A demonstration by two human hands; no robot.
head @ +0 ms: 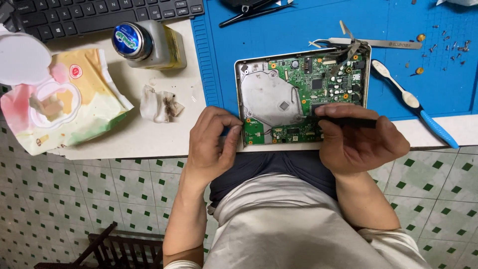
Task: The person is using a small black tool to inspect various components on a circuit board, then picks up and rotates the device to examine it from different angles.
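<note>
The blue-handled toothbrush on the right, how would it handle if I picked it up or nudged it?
The toothbrush looks slim and plastic, so probably light and fairly stiff. It lies flat across the blue mat and table edge, so a nudge would likely slide or pivot it; its handle end nears the edge and might slip off.

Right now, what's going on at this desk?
A person sits at a desk with an opened electronic device in front of them, its green circuit board and a metal disc cover exposed. The left hand steadies the device's near corner, while the right hand holds a thin black tool over the board. Nearby lie a toothbrush, tweezers, a small bottle, a wipes pack and a soiled tissue.
</note>
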